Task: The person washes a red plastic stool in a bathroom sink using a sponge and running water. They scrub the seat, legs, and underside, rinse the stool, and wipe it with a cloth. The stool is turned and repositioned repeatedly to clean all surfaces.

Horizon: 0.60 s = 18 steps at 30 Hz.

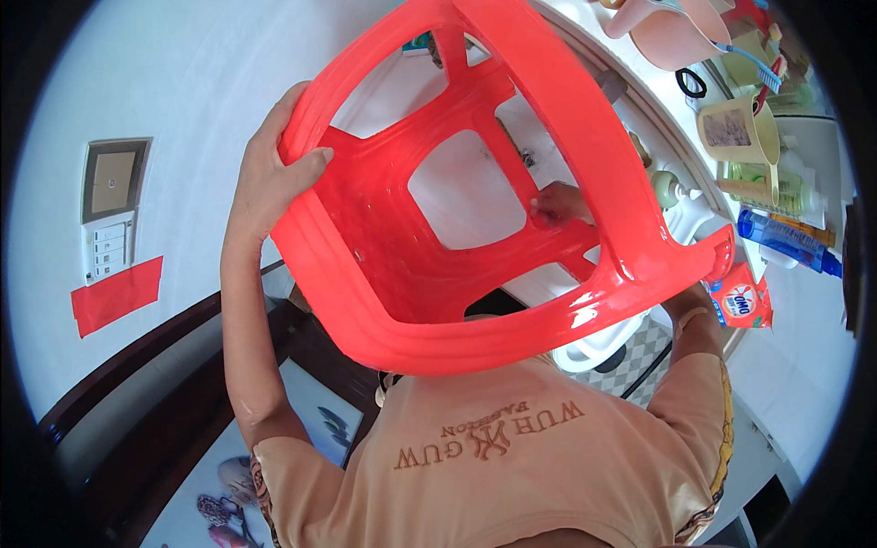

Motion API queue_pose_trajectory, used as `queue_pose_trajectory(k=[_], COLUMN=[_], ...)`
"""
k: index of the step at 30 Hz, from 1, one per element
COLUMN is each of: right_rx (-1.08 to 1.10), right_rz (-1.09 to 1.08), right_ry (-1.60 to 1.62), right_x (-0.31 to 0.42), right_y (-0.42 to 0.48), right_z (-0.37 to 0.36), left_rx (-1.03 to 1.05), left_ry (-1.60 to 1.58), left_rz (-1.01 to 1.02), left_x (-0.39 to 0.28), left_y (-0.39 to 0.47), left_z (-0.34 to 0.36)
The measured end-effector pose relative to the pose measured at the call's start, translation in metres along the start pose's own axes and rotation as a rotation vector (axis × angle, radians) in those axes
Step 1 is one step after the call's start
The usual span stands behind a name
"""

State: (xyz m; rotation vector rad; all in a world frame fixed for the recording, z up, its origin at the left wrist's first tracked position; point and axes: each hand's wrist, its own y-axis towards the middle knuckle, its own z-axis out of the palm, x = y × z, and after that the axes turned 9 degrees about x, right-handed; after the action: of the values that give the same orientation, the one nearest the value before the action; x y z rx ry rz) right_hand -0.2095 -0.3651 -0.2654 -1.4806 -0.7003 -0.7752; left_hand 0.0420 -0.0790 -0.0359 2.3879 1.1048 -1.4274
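A glossy red plastic stool frame (370, 342) is tilted up before me, with wide openings between its legs and bars. Its inner surface looks wet, with small drops on it. My left hand (274, 164) grips the rim on the left, thumb on the inner side and fingers around the outside. Through an opening on the right, my right hand (565, 204) shows with curled fingers, against a lower bar of the stool. The stool's side hides that wrist, and whether the fingers hold anything is unclear. Behind the openings lies a white basin surface (466, 188).
Along the right counter stand a pink cup (678, 34), a beige mug (733, 137), a pump bottle (668, 190) and a blue bottle (788, 240). An OMO detergent packet (743, 301) lies near my right forearm. A switch panel (113, 178) is on the left wall.
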Motion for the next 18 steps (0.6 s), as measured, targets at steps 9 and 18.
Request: queue_pose_trajectory(k=[9, 18], right_rx=[-0.036, -0.121], right_rz=[-0.13, -0.188], right_ry=[-0.394, -0.41], right_x=[0.044, 0.029], right_y=[0.091, 0.13], right_z=[0.011, 0.009], left_rx=[0.03, 0.026], left_ry=[-0.009, 0.038], left_rz=[-0.005, -0.033], left_x=[-0.003, -0.01], left_y=[0.007, 0.012], left_z=[0.0, 0.005])
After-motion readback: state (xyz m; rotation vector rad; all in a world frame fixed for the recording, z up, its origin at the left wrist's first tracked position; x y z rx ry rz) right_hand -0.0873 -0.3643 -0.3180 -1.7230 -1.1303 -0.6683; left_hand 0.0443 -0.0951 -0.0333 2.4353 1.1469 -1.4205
